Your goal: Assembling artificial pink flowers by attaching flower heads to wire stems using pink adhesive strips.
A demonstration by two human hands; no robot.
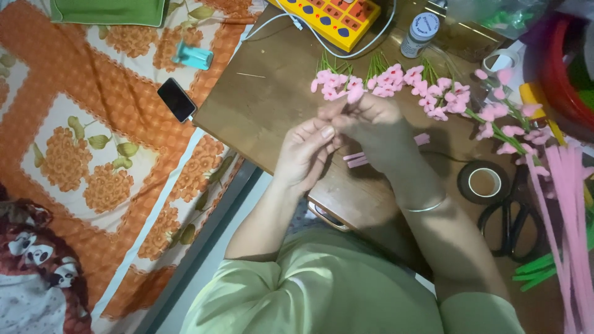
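My left hand [304,151] and my right hand [370,122] meet above a brown wooden table [266,105], fingers pinched together on a small pink pipe-cleaner flower [355,94]. Just beyond my fingertips lies a row of finished pink flowers on green stems [387,80]. A longer green stem with several pink blossoms [504,127] lies to the right. Short pink pieces [356,161] rest on the table under my right wrist, which wears a thin bangle [426,207].
A roll of dark tape [484,182] and black scissors [510,222] lie right of my arm, beside long pink pipe cleaners [572,210]. A yellow power strip [328,18] and small bottle [419,34] sit farther back. A phone [176,99] lies on the orange floral bedsheet [93,154].
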